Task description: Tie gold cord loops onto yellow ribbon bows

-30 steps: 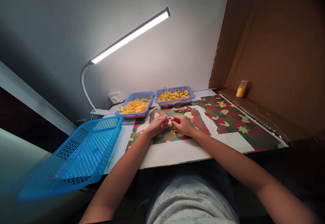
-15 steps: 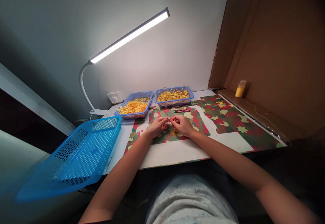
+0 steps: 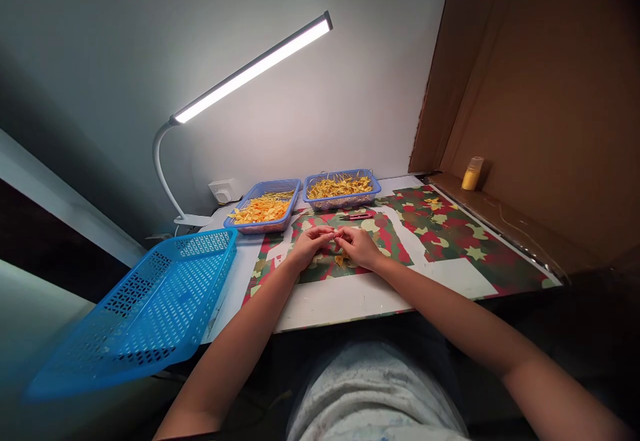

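Observation:
My left hand (image 3: 309, 246) and my right hand (image 3: 358, 246) meet fingertip to fingertip above the camouflage-patterned sheet (image 3: 395, 244). Both are closed in a pinch, the thumbs and forefingers gathered around something too small to make out. Just below my right fingers shows a yellow petal-like piece (image 3: 341, 260); whether it hangs from them or lies on the sheet, I cannot tell. Beyond the hands lies a slim pink-and-dark hand tool (image 3: 357, 216), perhaps tweezers.
Two blue-violet baskets stand at the back: one of orange-yellow strips (image 3: 264, 209), one of golden stemmed pieces (image 3: 340, 188). A large blue basket (image 3: 197, 301) is at left, below a lit lamp (image 3: 255, 68). At right are a yellow-filled bottle (image 3: 473, 174) and cardboard (image 3: 540, 94).
My left fingers have straightened and drawn closer to the right fingertips. The yellow piece below has shifted slightly left. The whole view has moved a little.

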A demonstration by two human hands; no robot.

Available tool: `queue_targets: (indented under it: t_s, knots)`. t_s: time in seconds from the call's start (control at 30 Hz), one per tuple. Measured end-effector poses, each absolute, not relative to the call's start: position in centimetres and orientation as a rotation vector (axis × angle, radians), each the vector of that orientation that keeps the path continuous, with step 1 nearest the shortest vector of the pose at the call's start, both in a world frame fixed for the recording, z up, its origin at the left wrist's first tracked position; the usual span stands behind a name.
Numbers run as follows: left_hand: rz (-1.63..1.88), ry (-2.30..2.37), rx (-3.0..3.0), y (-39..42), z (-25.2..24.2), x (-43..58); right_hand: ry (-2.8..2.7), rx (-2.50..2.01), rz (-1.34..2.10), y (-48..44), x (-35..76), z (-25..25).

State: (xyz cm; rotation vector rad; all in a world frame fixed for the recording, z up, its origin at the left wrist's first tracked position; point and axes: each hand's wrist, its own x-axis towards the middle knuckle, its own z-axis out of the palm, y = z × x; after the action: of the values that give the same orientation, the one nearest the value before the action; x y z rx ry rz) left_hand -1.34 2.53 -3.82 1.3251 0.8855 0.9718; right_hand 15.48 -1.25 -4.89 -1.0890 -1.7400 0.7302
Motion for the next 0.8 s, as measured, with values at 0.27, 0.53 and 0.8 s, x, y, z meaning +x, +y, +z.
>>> queue_targets:
  t_s: [0.27,0.53,0.8]
  knots:
    - [1.149,0.862,1.488,3.0,-3.9,-1.6,-1.650,-1.196,0.557,-1.1,15.8,-4.1]
    - [1.204,0.787,1.550,3.2,-3.7,-1.5,-1.687,-1.074,0.646,-1.5,15.5,-3.2]
    - [0.841,0.950,2.195,2.2,-3.8,-1.4,-1.367,-0.931,0.848,-1.4,16.9,-1.3]
